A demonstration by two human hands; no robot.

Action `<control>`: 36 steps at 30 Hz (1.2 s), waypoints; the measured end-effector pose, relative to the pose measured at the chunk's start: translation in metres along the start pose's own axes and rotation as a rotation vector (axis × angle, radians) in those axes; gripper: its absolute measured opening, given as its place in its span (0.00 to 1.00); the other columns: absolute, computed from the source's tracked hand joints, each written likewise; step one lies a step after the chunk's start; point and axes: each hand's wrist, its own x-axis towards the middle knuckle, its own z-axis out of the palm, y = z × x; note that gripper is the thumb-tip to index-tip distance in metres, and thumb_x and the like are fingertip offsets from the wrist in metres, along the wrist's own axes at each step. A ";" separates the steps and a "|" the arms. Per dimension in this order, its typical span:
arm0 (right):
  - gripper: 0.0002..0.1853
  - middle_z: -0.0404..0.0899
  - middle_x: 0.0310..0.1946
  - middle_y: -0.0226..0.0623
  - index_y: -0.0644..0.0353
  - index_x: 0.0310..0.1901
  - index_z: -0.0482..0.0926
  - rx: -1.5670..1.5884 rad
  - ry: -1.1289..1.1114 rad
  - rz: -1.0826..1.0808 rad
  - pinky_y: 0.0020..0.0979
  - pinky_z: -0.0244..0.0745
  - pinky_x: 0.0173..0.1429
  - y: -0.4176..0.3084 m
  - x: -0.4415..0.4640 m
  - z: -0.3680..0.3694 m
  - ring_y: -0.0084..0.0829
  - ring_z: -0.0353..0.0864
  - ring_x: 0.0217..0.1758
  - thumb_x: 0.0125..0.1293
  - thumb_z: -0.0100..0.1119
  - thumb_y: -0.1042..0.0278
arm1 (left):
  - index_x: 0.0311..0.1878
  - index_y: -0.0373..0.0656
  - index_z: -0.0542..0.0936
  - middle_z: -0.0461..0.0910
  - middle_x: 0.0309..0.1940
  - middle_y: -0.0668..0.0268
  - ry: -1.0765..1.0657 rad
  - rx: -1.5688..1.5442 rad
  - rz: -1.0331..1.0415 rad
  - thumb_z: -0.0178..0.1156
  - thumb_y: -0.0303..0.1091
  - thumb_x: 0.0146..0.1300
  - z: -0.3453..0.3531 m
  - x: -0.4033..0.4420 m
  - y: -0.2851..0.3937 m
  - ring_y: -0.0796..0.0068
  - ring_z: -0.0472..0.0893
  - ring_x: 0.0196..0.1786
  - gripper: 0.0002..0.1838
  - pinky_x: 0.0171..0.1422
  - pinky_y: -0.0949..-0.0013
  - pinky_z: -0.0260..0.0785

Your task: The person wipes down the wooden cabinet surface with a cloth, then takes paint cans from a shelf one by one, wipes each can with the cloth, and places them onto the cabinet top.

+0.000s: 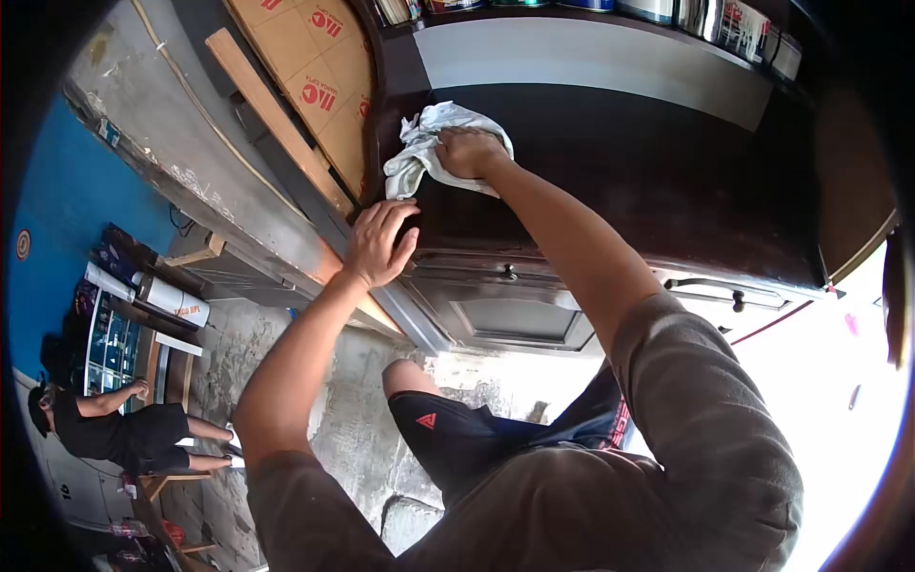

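Note:
My right hand (471,153) is closed on a crumpled white cloth (412,157), pressing it on the dark brown top of a wooden cabinet (610,181) near its left end. Part of the cloth spreads out past the knuckles on both sides. Lower and to the left, my left hand (381,243) rests with fingers stretched out over the cabinet's front left corner, holding nothing. Below the top, the cabinet front has a panelled door (519,322) and a small dark knob (509,273).
Cans (739,29) line a shelf above the cabinet top. Printed brown cardboard (319,86) and a wooden plank (276,119) stand along the left. A person in dark clothes (119,424) stands farther off at left, near a white roll (174,299). Bright light fills the right.

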 end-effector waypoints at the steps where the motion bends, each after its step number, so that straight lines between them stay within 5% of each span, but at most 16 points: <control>1: 0.27 0.76 0.60 0.46 0.60 0.60 0.73 0.024 -0.017 0.044 0.43 0.66 0.67 -0.003 -0.011 -0.004 0.46 0.75 0.62 0.73 0.35 0.49 | 0.51 0.43 0.76 0.79 0.53 0.62 0.003 -0.006 -0.003 0.52 0.40 0.64 -0.011 0.003 -0.005 0.61 0.78 0.50 0.16 0.57 0.64 0.66; 4: 0.27 0.79 0.56 0.47 0.61 0.58 0.74 0.070 -0.043 0.141 0.41 0.69 0.63 -0.008 -0.023 -0.005 0.46 0.79 0.56 0.73 0.36 0.50 | 0.52 0.42 0.75 0.78 0.53 0.60 -0.210 -0.003 0.200 0.54 0.39 0.64 -0.028 0.016 -0.025 0.59 0.77 0.51 0.17 0.59 0.61 0.66; 9: 0.23 0.80 0.43 0.45 0.65 0.53 0.75 0.928 0.302 0.306 0.38 0.71 0.53 -0.012 0.017 0.032 0.37 0.77 0.41 0.73 0.38 0.54 | 0.51 0.41 0.74 0.76 0.52 0.59 -0.152 -0.069 0.171 0.55 0.39 0.60 -0.009 0.017 -0.045 0.56 0.76 0.51 0.18 0.57 0.59 0.68; 13: 0.25 0.74 0.51 0.49 0.68 0.57 0.71 1.387 0.443 0.377 0.38 0.65 0.59 -0.069 0.062 0.054 0.41 0.71 0.50 0.73 0.37 0.54 | 0.51 0.40 0.74 0.75 0.52 0.58 -0.123 -0.241 0.116 0.56 0.39 0.57 -0.004 0.014 -0.050 0.55 0.75 0.51 0.20 0.56 0.58 0.68; 17: 0.28 0.69 0.58 0.53 0.71 0.61 0.66 1.384 0.617 0.309 0.39 0.60 0.66 -0.101 0.125 0.050 0.46 0.66 0.59 0.73 0.35 0.54 | 0.49 0.39 0.77 0.77 0.50 0.59 -0.093 -0.315 0.083 0.60 0.36 0.53 -0.007 0.012 -0.051 0.56 0.77 0.49 0.20 0.55 0.60 0.70; 22: 0.32 0.62 0.67 0.58 0.75 0.66 0.60 1.224 0.830 0.120 0.39 0.52 0.74 -0.058 0.202 -0.001 0.52 0.59 0.70 0.73 0.34 0.53 | 0.47 0.40 0.79 0.79 0.48 0.61 -0.073 -0.357 0.053 0.62 0.32 0.51 -0.005 0.015 -0.054 0.59 0.78 0.48 0.18 0.54 0.65 0.72; 27: 0.33 0.58 0.71 0.61 0.76 0.68 0.59 1.184 0.835 0.136 0.41 0.51 0.77 -0.015 0.262 0.026 0.54 0.56 0.74 0.73 0.33 0.54 | 0.47 0.40 0.79 0.79 0.48 0.62 -0.065 -0.358 0.056 0.61 0.30 0.51 -0.003 0.017 -0.058 0.60 0.78 0.47 0.18 0.53 0.66 0.72; 36: 0.32 0.58 0.72 0.56 0.71 0.70 0.58 1.186 0.723 0.150 0.40 0.51 0.76 -0.053 0.195 0.009 0.52 0.56 0.75 0.73 0.32 0.54 | 0.46 0.40 0.79 0.79 0.48 0.61 -0.057 -0.346 0.048 0.59 0.29 0.49 -0.004 0.019 -0.046 0.60 0.78 0.47 0.17 0.53 0.66 0.72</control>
